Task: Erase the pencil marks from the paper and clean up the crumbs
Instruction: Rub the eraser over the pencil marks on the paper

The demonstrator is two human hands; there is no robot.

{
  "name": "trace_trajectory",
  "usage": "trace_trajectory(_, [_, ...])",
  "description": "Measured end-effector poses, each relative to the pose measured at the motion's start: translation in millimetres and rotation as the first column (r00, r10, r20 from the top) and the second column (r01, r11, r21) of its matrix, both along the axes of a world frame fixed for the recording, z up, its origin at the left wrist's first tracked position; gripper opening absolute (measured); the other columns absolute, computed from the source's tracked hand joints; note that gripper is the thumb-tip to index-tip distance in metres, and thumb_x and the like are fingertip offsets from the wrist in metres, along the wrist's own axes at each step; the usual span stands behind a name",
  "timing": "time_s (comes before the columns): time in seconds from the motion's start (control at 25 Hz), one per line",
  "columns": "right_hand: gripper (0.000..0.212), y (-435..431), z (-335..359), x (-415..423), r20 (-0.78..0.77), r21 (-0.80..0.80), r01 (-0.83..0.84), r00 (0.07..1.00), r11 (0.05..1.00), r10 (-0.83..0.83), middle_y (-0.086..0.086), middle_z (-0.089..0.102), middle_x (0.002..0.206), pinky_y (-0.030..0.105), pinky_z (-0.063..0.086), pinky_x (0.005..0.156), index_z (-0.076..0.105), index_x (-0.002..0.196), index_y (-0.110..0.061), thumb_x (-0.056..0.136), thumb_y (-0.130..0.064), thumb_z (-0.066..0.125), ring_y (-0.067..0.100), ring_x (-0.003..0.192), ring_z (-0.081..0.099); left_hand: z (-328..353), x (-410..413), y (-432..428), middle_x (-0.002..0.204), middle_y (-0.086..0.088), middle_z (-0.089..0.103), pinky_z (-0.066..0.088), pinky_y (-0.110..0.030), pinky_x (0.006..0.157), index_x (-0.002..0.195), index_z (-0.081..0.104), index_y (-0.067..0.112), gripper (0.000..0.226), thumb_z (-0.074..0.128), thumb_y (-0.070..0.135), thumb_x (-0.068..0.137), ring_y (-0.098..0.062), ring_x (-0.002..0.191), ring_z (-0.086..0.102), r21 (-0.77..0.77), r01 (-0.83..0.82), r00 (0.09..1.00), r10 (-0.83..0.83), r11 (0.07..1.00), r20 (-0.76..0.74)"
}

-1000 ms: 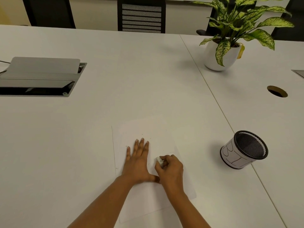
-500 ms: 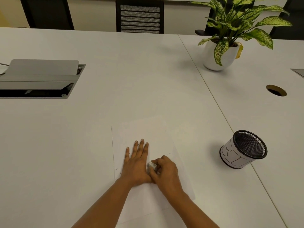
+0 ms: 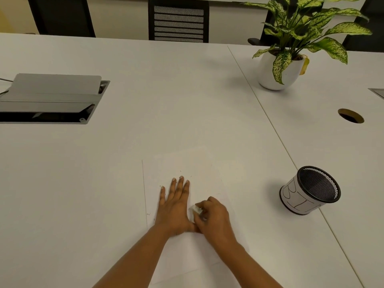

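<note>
A white sheet of paper (image 3: 199, 167) lies on the white table (image 3: 145, 100) near its front edge. My left hand (image 3: 175, 206) presses flat on the sheet, fingers straight and spread. Right beside its thumb side, my right hand (image 3: 214, 219) pinches a small white eraser (image 3: 196, 209) against the paper. Tiny dark crumbs (image 3: 180, 171) dot the sheet above my left fingertips, and a few more lie by the paper's left edge. No clear pencil marks show on the bare part of the sheet.
A black mesh cup (image 3: 309, 191) wrapped in a hand-lettered paper label stands to the right. A potted plant (image 3: 278, 71) sits at the back right, a cable hole (image 3: 350, 115) beyond the cup, an open grey cable box (image 3: 49, 98) at the left, and chairs (image 3: 178, 19) behind.
My right hand slid the eraser left toward my left hand, then back a little to the right. My left hand stayed flat on the paper.
</note>
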State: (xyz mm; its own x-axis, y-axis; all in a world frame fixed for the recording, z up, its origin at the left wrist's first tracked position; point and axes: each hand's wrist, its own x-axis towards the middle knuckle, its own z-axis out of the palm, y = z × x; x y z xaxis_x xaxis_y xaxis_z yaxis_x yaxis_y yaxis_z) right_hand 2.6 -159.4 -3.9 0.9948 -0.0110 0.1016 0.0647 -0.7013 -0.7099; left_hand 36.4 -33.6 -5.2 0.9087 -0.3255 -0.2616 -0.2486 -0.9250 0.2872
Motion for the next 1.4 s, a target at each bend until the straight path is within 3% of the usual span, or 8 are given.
trace_trajectory(0.28, [0.012, -47, 9, 29, -0.011, -0.072, 0.277, 0.96, 0.958, -0.278, 0.002, 0.052, 0.073, 0.008, 0.03, 0.055, 0.066, 0.081, -0.004, 0.081, -0.015, 0.063, 0.013, 0.062, 0.048, 2, 0, 1, 0.139, 0.004, -0.039, -0.025, -0.042, 0.104, 0.14, -0.027, 0.018, 0.154, 0.011, 0.101, 0.015, -0.017, 0.132, -0.035, -0.057, -0.004, 1.0, 0.003, 0.998, -0.016])
trace_trajectory(0.52, [0.011, -5, 2, 0, -0.018, -0.02, 0.063, 0.998, 0.998, -0.064, -0.001, 0.048, 0.072, 0.005, 0.033, 0.053, 0.066, 0.082, -0.005, 0.082, -0.016, 0.062, 0.003, 0.058, 0.044, -1, 1, 0, 0.145, 0.002, -0.035, -0.021, -0.044, 0.108, 0.141, -0.025, 0.018, 0.147, 0.03, 0.098, 0.03, -0.016, 0.132, -0.034, -0.021, -0.005, 1.0, 0.005, 1.0, -0.001])
trace_trajectory(0.64, [0.013, -30, 4, 17, -0.012, -0.056, 0.174, 0.984, 0.983, -0.175, 0.0, 0.049, 0.073, 0.007, 0.032, 0.053, 0.065, 0.082, -0.004, 0.082, -0.017, 0.063, 0.003, 0.057, 0.043, 0, 0, 0, 0.14, 0.004, -0.039, -0.023, -0.043, 0.105, 0.141, -0.026, 0.019, 0.153, 0.011, 0.101, 0.017, -0.016, 0.131, -0.036, -0.042, -0.005, 1.0, 0.005, 0.999, -0.008])
trace_trajectory(0.8, [0.012, -32, 8, 25, -0.01, -0.061, 0.303, 0.953, 0.951, -0.304, 0.001, 0.049, 0.076, 0.009, 0.03, 0.052, 0.065, 0.085, -0.003, 0.083, -0.013, 0.06, 0.007, 0.06, 0.042, 0, 0, 0, 0.14, 0.005, -0.039, -0.024, -0.043, 0.105, 0.14, -0.027, 0.019, 0.153, 0.01, 0.101, 0.017, -0.016, 0.131, -0.036, -0.048, -0.006, 1.0, 0.006, 0.999, -0.008])
trace_trajectory(1.0, [0.013, 11, -1, 1, -0.011, 0.01, 0.074, 0.997, 0.997, -0.074, -0.003, 0.045, 0.073, 0.006, 0.033, 0.052, 0.065, 0.082, -0.005, 0.082, -0.018, 0.062, 0.002, 0.057, 0.042, -3, 0, 0, 0.149, -0.001, -0.032, -0.02, -0.043, 0.11, 0.141, -0.024, 0.017, 0.13, 0.043, 0.085, 0.053, -0.014, 0.131, -0.034, -0.009, -0.015, 1.0, 0.015, 1.0, 0.012])
trace_trajectory(1.16, [0.014, -12, 4, 25, -0.02, 0.023, 0.221, 0.975, 0.975, -0.22, 0.0, 0.049, 0.078, 0.007, 0.032, 0.056, 0.065, 0.088, -0.004, 0.082, -0.016, 0.062, 0.006, 0.063, 0.045, -2, 0, -1, 0.141, 0.005, -0.037, -0.022, -0.043, 0.107, 0.14, -0.026, 0.018, 0.151, 0.022, 0.1, 0.022, -0.016, 0.133, -0.034, -0.034, -0.018, 1.0, 0.018, 0.999, 0.007])
trace_trajectory(1.28, [0.014, -19, 7, 38, -0.038, 0.051, 0.329, 0.944, 0.943, -0.327, 0.002, 0.05, 0.08, 0.017, 0.034, 0.062, 0.065, 0.089, -0.003, 0.083, -0.015, 0.06, 0.013, 0.07, 0.049, -2, 0, -1, 0.14, 0.006, -0.039, -0.023, -0.043, 0.106, 0.14, -0.026, 0.019, 0.15, 0.016, 0.1, 0.021, -0.016, 0.131, -0.036, -0.049, -0.018, 1.0, 0.018, 0.999, 0.002])
trace_trajectory(1.4, [0.012, 1, 5, 26, -0.033, 0.062, 0.226, 0.974, 0.972, -0.225, -0.003, 0.047, 0.075, 0.009, 0.034, 0.057, 0.064, 0.087, -0.004, 0.083, -0.014, 0.06, 0.006, 0.064, 0.046, -5, 0, 0, 0.141, 0.005, -0.038, -0.022, -0.043, 0.109, 0.139, -0.027, 0.019, 0.144, 0.03, 0.098, 0.033, -0.015, 0.13, -0.036, -0.035, -0.029, 0.999, 0.03, 0.999, 0.02])
